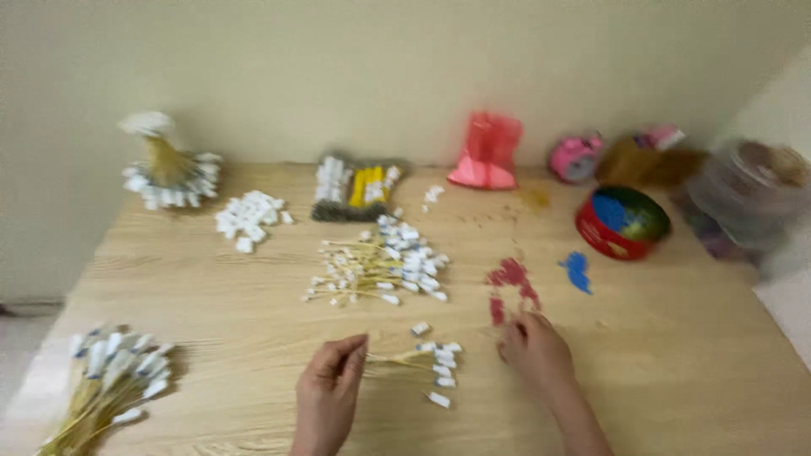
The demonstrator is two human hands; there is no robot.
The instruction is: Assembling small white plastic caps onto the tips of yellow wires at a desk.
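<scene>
fingertips of the left hand [328, 390] pinched the thin sticks of a small white-tipped bundle [427, 369] lying on the wooden table [676, 371]. the right hand [534, 348] rested beside it, fingers loosely spread, apparently holding nothing, near red bits [510, 280]. a round red tin [622, 223] stood nearer the plain beige wall [380, 67].
</scene>
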